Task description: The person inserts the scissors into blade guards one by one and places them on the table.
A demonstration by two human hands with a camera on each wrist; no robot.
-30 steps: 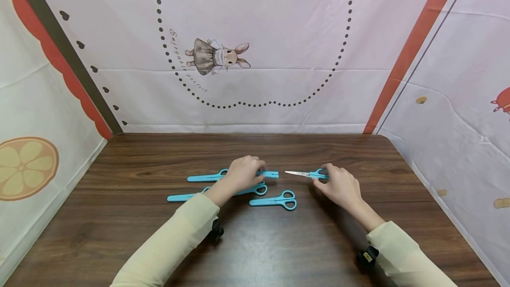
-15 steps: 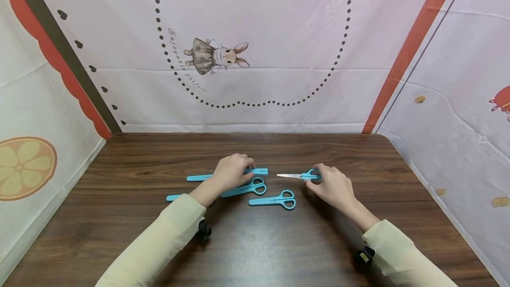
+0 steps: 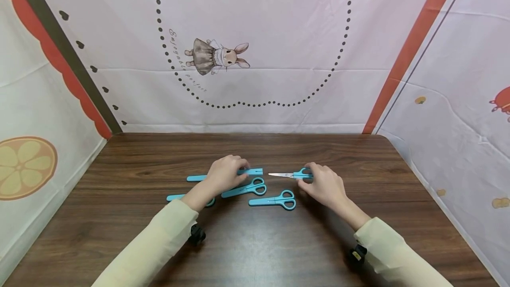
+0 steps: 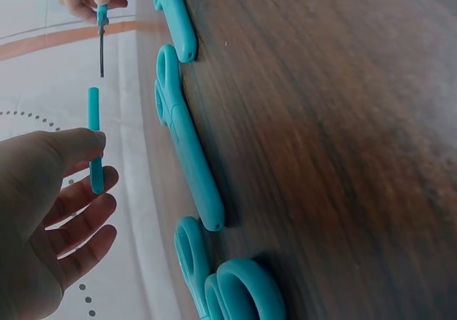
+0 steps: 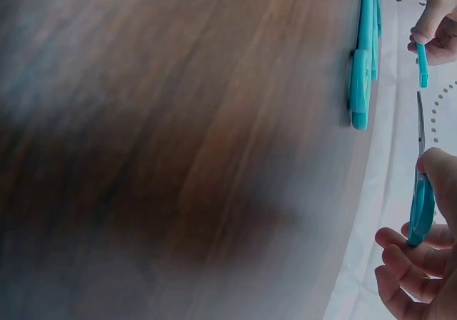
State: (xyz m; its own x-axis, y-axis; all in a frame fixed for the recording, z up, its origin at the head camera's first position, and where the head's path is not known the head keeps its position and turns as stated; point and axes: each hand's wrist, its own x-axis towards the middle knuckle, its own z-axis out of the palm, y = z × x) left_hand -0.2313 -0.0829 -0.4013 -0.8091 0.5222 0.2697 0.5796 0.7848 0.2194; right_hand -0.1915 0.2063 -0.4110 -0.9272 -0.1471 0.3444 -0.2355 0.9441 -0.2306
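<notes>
My left hand pinches a light-blue scissors cover between thumb and fingers, its end pointing right. In the left wrist view the cover is raised off the table. My right hand holds a pair of scissors by the blue handles, with the bare metal blades pointing left. The blade tip is close to the cover's end, with a small gap between them. In the right wrist view the scissors are held by thumb and fingers, blades closed together.
On the brown wooden table lie several covered blue scissors: one pair below the left hand, another nearer the front, and others partly hidden by the left arm. A printed cloth hangs behind the table.
Both hands have moved to the left, carrying the cover and the scissors along. The gap between blade tip and cover stays small. The scissors on the table have not moved.
</notes>
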